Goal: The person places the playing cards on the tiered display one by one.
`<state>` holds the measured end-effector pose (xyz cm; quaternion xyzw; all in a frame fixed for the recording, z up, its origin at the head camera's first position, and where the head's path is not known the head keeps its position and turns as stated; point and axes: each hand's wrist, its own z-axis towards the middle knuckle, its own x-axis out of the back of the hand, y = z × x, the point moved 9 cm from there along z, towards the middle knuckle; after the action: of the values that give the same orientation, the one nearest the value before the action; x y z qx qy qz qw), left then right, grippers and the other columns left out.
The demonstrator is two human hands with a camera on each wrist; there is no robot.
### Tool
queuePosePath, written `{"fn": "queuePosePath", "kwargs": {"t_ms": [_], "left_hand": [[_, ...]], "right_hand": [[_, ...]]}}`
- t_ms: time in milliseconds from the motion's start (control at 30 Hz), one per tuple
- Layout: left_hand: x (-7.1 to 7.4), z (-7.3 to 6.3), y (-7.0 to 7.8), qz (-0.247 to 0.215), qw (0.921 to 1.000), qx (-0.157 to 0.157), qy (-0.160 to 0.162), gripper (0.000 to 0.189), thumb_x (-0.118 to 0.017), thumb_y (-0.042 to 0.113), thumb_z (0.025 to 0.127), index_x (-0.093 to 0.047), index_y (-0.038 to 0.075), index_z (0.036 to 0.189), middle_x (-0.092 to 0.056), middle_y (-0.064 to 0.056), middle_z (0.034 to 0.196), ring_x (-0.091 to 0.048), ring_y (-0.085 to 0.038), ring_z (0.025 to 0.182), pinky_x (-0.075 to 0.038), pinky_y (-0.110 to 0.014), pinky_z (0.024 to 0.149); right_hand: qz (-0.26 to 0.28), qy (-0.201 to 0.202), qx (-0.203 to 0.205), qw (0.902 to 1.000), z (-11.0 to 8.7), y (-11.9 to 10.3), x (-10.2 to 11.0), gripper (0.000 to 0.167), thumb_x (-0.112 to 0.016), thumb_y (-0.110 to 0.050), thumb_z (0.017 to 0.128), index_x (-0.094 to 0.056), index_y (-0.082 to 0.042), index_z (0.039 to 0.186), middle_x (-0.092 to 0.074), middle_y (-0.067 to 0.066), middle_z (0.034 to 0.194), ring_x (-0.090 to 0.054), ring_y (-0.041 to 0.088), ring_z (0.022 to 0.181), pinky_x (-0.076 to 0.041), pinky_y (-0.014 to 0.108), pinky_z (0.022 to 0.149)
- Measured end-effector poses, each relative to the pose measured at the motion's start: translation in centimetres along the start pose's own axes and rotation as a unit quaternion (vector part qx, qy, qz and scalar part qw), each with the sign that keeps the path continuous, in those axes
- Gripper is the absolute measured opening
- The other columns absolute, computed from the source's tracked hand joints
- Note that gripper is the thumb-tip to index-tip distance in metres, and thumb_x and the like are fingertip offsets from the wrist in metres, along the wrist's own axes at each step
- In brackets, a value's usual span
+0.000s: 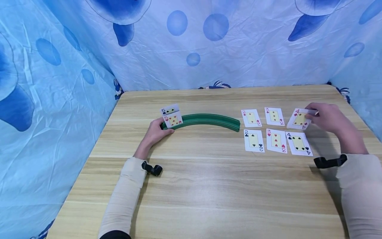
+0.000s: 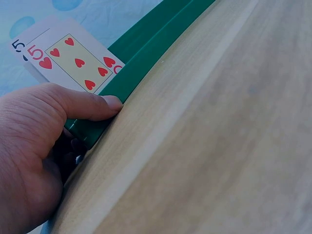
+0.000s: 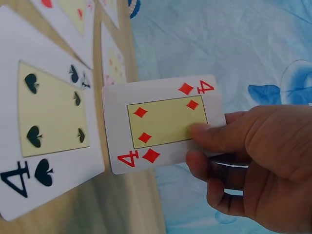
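Observation:
My left hand (image 1: 156, 132) grips the left end of a curved green card holder (image 1: 210, 120), thumb on its front side. In that end stand two playing cards, the five of hearts (image 2: 78, 61) in front and a black five (image 1: 170, 109) behind it. Over at the right, my right hand (image 1: 329, 119) pinches the four of diamonds (image 3: 163, 124) between thumb and fingers, its face toward the camera. Just below this card lies the four of spades (image 1: 299, 144), face up on the table.
Left of the fours lie the three of diamonds (image 1: 274, 116), three of hearts (image 1: 276, 140), two of diamonds (image 1: 251, 118) and two of clubs (image 1: 254, 140), in two rows on the wooden table (image 1: 209, 186). A blue patterned cloth (image 1: 238, 59) hangs behind the table.

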<state>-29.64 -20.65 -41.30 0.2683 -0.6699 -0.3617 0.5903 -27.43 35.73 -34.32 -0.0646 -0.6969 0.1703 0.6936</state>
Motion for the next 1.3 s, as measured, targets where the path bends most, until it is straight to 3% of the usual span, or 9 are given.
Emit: {"fn": "queuePosePath", "kwargs": {"t_ms": [67, 200, 333, 433, 667, 1033, 1300], "left_hand": [[0.0, 0.0, 0.0, 0.001, 1.0, -0.001, 0.0, 0.055, -0.075, 0.012, 0.088, -0.055, 0.0, 0.138, -0.06, -0.022, 0.138, -0.058, -0.037, 0.129, -0.045, -0.051, 0.111], [0.0, -0.1, 0.1, 0.003, 1.0, -0.003, 0.0, 0.055, -0.075, 0.013, 0.088, -0.056, 0.0, 0.138, -0.06, -0.022, 0.138, -0.057, -0.036, 0.129, -0.045, -0.051, 0.111], [0.0, 0.0, 0.2, 0.0, 1.0, -0.001, 0.001, 0.055, -0.075, 0.012, 0.088, -0.055, 0.0, 0.138, -0.06, -0.022, 0.138, -0.058, -0.036, 0.129, -0.045, -0.051, 0.11], [0.0, 0.0, 0.2, -0.002, 1.0, 0.0, 0.001, 0.055, -0.075, 0.012, 0.088, -0.055, 0.0, 0.138, -0.06, -0.022, 0.138, -0.059, -0.037, 0.128, -0.046, -0.051, 0.11], [-0.1, -0.1, 0.3, 0.004, 1.0, 0.0, 0.002, 0.056, -0.075, 0.012, 0.088, -0.055, 0.0, 0.138, -0.06, -0.023, 0.138, -0.058, -0.037, 0.128, -0.046, -0.051, 0.11], [0.0, 0.0, 0.2, 0.001, 1.0, -0.005, 0.003, 0.057, -0.075, 0.011, 0.087, -0.055, 0.0, 0.139, -0.061, -0.022, 0.137, -0.059, -0.037, 0.127, -0.046, -0.051, 0.11], [0.1, -0.1, 0.2, 0.006, 1.0, -0.004, 0.003, 0.056, -0.075, 0.012, 0.088, -0.055, 0.001, 0.139, -0.061, -0.022, 0.138, -0.058, -0.037, 0.129, -0.044, -0.051, 0.111]], "right_hand": [[0.009, 0.006, 0.007, 0.9999, -0.1, -0.2, 0.3, 0.027, -0.06, -0.004, 0.096, -0.059, 0.013, 0.117, -0.064, 0.039, 0.104, -0.066, 0.043, 0.08, -0.052, 0.044, 0.067], [0.039, 0.021, 0.018, 0.9989, -0.2, -1.0, 0.9, 0.025, -0.062, -0.006, 0.096, -0.063, 0.011, 0.115, -0.069, 0.032, 0.094, -0.062, 0.015, 0.066, -0.043, 0.025, 0.058], [0.06, 0.047, 0.026, 0.9967, -0.5, -2.2, 1.8, 0.027, -0.064, -0.01, 0.096, -0.064, 0.009, 0.116, -0.07, 0.026, 0.087, -0.054, -0.002, 0.062, -0.04, 0.02, 0.056], [0.08, 0.068, 0.031, 0.994, -0.7, -3.0, 2.2, 0.03, -0.066, -0.012, 0.095, -0.064, 0.01, 0.116, -0.07, 0.024, 0.084, -0.05, -0.007, 0.06, -0.039, 0.017, 0.056], [0.104, 0.102, 0.05, 0.9881, -0.7, -4.8, 2.6, 0.025, -0.069, -0.009, 0.093, -0.068, 0.007, 0.112, -0.069, 0.021, 0.082, -0.05, -0.004, 0.059, -0.038, 0.017, 0.055], [0.109, 0.099, 0.052, 0.9877, 0.3, -6.9, 2.7, 0.024, -0.065, -0.013, 0.097, -0.069, 0.004, 0.113, -0.067, 0.014, 0.077, -0.052, 0.007, 0.059, -0.039, 0.021, 0.054], [0.113, 0.105, 0.07, 0.9855, 1.2, -9.6, 2.3, 0.027, -0.067, -0.015, 0.096, -0.07, 0.004, 0.115, -0.069, 0.02, 0.084, -0.05, 0.004, 0.06, -0.039, 0.021, 0.054]]}}
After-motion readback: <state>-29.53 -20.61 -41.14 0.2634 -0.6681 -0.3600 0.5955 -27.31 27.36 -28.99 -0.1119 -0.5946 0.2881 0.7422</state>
